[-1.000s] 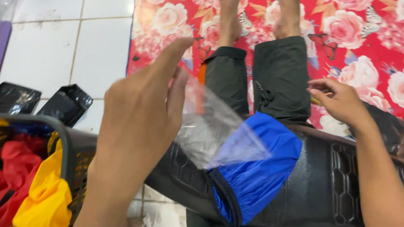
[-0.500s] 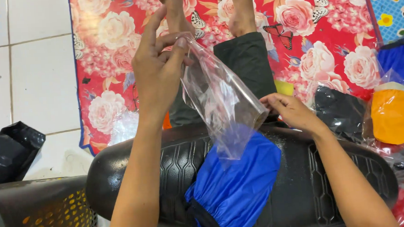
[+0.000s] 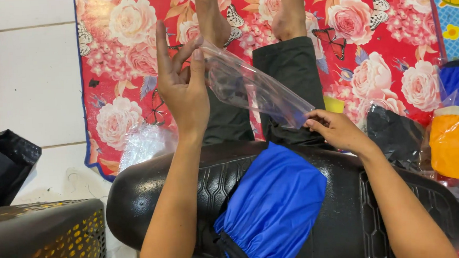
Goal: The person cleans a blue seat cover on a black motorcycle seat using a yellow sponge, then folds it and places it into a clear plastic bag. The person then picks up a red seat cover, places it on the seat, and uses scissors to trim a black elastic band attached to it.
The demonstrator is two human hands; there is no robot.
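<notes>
A clear plastic bag (image 3: 253,91) stretches between both hands above my lap. My left hand (image 3: 183,87) pinches its upper end between thumb and fingers, raised over the floral mat. My right hand (image 3: 337,131) grips the bag's lower end near my right knee. Below the bag, a folded blue fabric piece (image 3: 273,208) with a dark elastic edge lies across a black plastic basin (image 3: 149,196) that rests on my lap. My legs in dark trousers and bare feet extend forward on the mat.
A red floral mat (image 3: 382,37) covers the floor ahead. White tiles lie on the left with a black bag (image 3: 3,164). A dark perforated basket (image 3: 47,240) sits lower left. Bagged orange (image 3: 455,143) and black items lie at right; crumpled clear plastic (image 3: 144,144) lies at left.
Both hands have pulled the clear bag out longer, my left hand staying raised and my right hand sliding to its lower end. The camera has swung right, off the basket.
</notes>
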